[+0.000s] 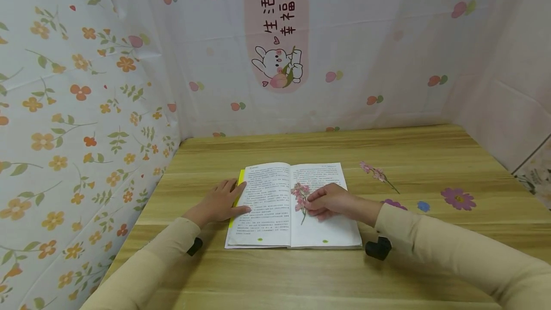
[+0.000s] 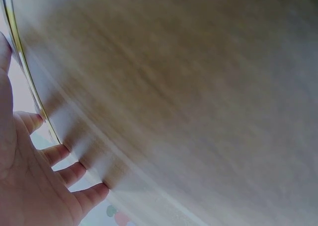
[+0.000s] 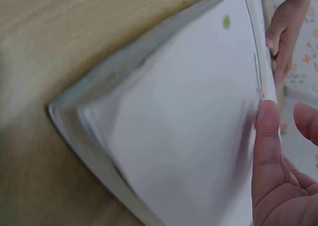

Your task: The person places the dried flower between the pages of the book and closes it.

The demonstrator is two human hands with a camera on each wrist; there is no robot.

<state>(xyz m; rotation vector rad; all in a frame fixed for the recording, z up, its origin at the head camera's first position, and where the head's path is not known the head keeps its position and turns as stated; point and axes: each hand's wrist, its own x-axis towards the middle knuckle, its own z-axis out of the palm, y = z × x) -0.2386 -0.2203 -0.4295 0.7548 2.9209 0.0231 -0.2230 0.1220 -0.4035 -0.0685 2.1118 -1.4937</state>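
An open book (image 1: 267,224) with printed pages lies on the wooden table. My left hand (image 1: 221,202) rests at its left edge, with the thumb over the page and the other fingers spread along the yellow cover edge (image 1: 237,190). In the left wrist view, the left fingertips (image 2: 102,187) meet the tabletop. Over the right page is a pink flower sprig (image 1: 299,195) with a thin green stem, flat and dried-looking. My right hand (image 1: 333,202) pinches it from the right side. In the right wrist view, the right hand (image 3: 283,181) mostly hides the sprig.
Right of the book lie another pink sprig (image 1: 376,173), a large purple flower (image 1: 458,199), a small blue flower (image 1: 424,205) and a purple flower (image 1: 393,203) partly behind the right sleeve. Patterned cloth (image 1: 366,51) hangs at the table's back, with more at the sides.
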